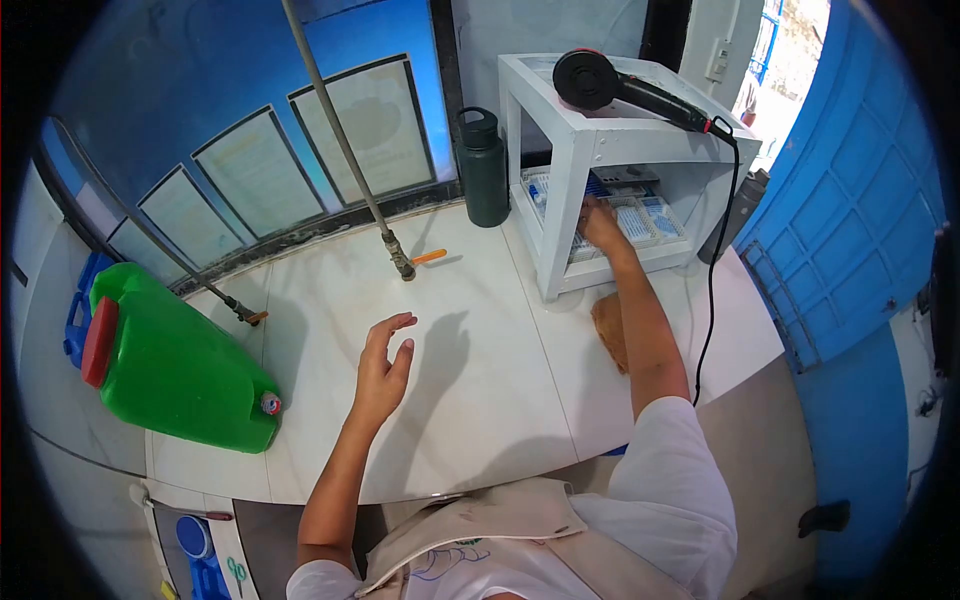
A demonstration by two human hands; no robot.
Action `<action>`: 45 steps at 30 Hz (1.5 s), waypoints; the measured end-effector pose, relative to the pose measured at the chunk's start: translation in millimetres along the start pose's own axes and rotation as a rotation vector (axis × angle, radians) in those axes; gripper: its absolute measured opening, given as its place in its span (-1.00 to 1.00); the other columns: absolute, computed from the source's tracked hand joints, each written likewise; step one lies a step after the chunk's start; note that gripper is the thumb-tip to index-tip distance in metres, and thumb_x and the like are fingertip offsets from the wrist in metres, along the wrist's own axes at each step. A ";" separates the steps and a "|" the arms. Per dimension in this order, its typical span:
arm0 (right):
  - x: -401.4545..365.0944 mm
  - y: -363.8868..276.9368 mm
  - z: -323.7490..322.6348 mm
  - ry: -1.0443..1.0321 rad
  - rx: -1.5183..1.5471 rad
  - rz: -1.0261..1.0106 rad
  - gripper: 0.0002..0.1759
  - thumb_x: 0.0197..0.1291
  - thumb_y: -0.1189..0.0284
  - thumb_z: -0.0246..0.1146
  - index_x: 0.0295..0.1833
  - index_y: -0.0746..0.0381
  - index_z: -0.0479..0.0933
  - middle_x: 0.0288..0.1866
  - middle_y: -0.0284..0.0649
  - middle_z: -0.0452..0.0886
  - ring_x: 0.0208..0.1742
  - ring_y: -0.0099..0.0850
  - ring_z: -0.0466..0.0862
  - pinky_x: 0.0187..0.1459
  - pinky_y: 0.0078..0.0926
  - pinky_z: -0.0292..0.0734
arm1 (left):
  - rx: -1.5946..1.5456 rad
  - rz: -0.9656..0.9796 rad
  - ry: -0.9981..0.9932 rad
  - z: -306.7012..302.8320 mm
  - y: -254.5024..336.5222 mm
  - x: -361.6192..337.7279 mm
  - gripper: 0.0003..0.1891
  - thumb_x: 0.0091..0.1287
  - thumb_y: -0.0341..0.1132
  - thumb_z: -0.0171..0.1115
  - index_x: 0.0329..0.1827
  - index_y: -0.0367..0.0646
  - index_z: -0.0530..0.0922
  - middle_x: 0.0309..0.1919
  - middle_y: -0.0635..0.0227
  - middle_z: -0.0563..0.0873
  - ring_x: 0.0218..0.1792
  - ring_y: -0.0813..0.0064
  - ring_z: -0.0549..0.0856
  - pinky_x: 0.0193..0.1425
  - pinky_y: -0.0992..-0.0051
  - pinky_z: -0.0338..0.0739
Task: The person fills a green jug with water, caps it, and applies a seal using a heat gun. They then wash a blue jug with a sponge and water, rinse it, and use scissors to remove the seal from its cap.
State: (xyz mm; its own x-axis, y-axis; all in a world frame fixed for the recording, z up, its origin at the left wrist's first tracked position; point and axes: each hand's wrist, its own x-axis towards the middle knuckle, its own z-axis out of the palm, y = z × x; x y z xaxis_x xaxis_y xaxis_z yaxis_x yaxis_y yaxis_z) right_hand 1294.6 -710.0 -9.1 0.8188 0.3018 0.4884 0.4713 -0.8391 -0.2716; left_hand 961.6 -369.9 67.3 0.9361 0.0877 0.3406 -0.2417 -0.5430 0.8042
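My right hand (602, 226) reaches into the lower level of a white wooden shelf unit (565, 215). Its fingers are curled down at a shallow wire-like tray (667, 236) of blue and white packets; what they grip, if anything, is hidden. A brown cloth-like piece (608, 330) lies on the countertop beside my right forearm. My left hand (383, 372) hovers over the white tiled countertop (490, 330), thumb and fingers apart, holding nothing. A thin metal pipe with an orange-handled valve (405, 262) comes down just beyond it.
On the unit's top lies a black corded device with a round head (590, 80); its cord hangs by my right arm. A dark green bottle (483, 165) stands left of the unit, a grey bottle (738, 212) right. A green jerrycan (180, 365) occupies the counter's left.
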 end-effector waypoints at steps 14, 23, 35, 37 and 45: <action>-114.5 -149.0 -88.9 0.299 1.068 0.412 -0.58 0.22 0.60 0.18 0.22 0.20 0.47 -0.33 -0.36 0.55 -0.36 -0.73 0.48 -0.36 -0.78 0.38 | -0.375 -0.262 -0.121 31.5 35.4 58.6 -0.66 0.38 -0.12 0.11 -0.07 -0.26 0.59 -0.23 0.37 0.64 -0.17 0.55 0.57 0.01 0.51 0.44; -165.4 -340.9 -122.3 -0.227 1.526 0.095 -0.31 0.25 0.61 0.14 0.44 0.14 0.03 -0.11 -0.24 0.56 -0.12 -0.60 0.59 -0.17 -0.71 0.47 | -0.754 -0.443 -0.199 -35.2 54.0 36.7 -0.85 0.28 -0.30 0.31 -0.27 -0.18 0.57 -0.39 0.46 0.65 -0.39 0.68 0.57 -0.20 0.60 0.46; -127.0 -584.4 -125.9 0.189 1.611 -0.208 -0.48 0.20 0.72 0.18 0.26 0.31 0.24 -0.32 -0.32 0.50 -0.30 -0.65 0.47 -0.20 -0.72 0.40 | -0.150 0.141 0.451 -268.3 65.6 -79.7 -0.85 0.28 -0.37 0.28 -0.38 -0.30 0.61 -0.38 0.48 0.63 -0.44 0.73 0.47 -0.33 0.66 0.33; -117.8 -614.8 -132.5 0.233 1.627 -0.299 -0.54 0.22 0.71 0.18 0.21 0.31 0.25 -0.27 -0.31 0.49 -0.26 -0.65 0.48 -0.18 -0.71 0.41 | -0.405 0.082 0.456 -312.6 70.8 -95.7 -0.88 0.28 -0.39 0.27 -0.23 -0.27 0.60 -0.33 0.44 0.66 -0.43 0.72 0.53 -0.32 0.68 0.39; -66.0 -688.2 -153.3 0.377 0.769 -0.636 -0.71 0.06 0.71 0.09 -0.09 0.25 0.50 0.15 -0.10 0.38 -0.30 -0.18 0.66 -0.28 -0.27 0.58 | -0.746 0.136 0.342 -445.9 45.2 -112.3 -0.63 0.33 -0.38 0.21 0.15 -0.28 0.38 -0.19 0.32 0.68 -0.29 0.61 0.68 -0.17 0.60 0.62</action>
State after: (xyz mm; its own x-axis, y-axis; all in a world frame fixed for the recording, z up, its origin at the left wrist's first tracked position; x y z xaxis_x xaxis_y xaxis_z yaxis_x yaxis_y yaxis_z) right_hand 865.9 -221.9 272.7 0.2574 0.3140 0.9138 0.9645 -0.0262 -0.2627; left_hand 731.6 -31.9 282.6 0.7865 0.3758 0.4902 -0.5654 0.1186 0.8162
